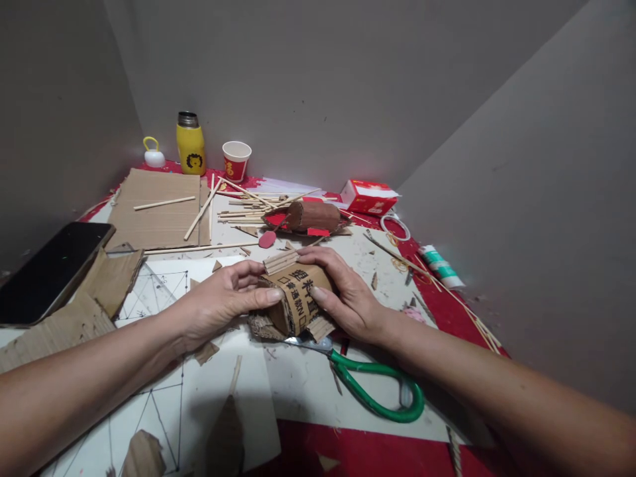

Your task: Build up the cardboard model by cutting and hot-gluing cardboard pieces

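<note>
Both my hands close on a rolled cardboard piece (pixel 297 297) with black printed characters, which sits between my palms on the white sheet (pixel 298 384).

Left hand (pixel 218 301): fingers curled around the roll's near-left end, thumb laid along its front, tip pressed to the cardboard. Fingers lie close together, not spread.

Right hand (pixel 348 298): fingers arched over the top and far side of the roll, index tip touching the printed face, thumb at the right edge. Grip is a clasp, not a pinch. A small corrugated strip (pixel 281 261) sits at the roll's top, just at my right fingertips; whether it is attached I cannot tell.

Directly below my right fingers, a pair of green-handled scissors (pixel 377 387) lies flat, the blade tip reaching under the roll.

Beyond my fingertips: a second brown cardboard roll (pixel 313 215) on red paper, with a heap of thin wooden sticks (pixel 246 209) to its left. A flat cardboard sheet (pixel 156 209) lies further left of these.

Well beyond: a yellow flask (pixel 191 144) and a red paper cup (pixel 236 160) against the wall.

Left of my left wrist: a dark phone (pixel 52 268) resting on cardboard scraps. Right of my right hand: a green-and-white glue stick (pixel 441 266), well apart.
</note>
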Tool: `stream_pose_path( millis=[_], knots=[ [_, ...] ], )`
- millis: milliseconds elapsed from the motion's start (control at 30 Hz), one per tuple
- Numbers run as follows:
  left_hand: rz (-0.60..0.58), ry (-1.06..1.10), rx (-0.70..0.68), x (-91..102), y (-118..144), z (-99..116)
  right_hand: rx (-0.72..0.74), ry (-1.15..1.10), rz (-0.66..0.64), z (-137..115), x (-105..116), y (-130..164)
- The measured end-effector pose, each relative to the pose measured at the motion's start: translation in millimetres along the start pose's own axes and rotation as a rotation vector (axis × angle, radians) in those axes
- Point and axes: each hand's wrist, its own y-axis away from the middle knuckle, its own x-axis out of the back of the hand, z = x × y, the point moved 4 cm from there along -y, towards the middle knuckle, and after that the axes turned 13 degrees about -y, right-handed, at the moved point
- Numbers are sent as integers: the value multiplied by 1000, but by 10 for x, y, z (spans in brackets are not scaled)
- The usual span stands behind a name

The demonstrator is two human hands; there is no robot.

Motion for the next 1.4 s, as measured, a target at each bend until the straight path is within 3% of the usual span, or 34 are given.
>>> stream_pose_path(
  millis=[900,1167,1400],
  knots=[
    [-71,13,10,-10,1,-5,3,3,-2,3,-4,8],
    [20,-38,-65,-28,8,5,-7,-23,9,20,18,4],
    [-148,31,25,-92,87,-2,11,-193,8,-72,88,-61]
  ],
)
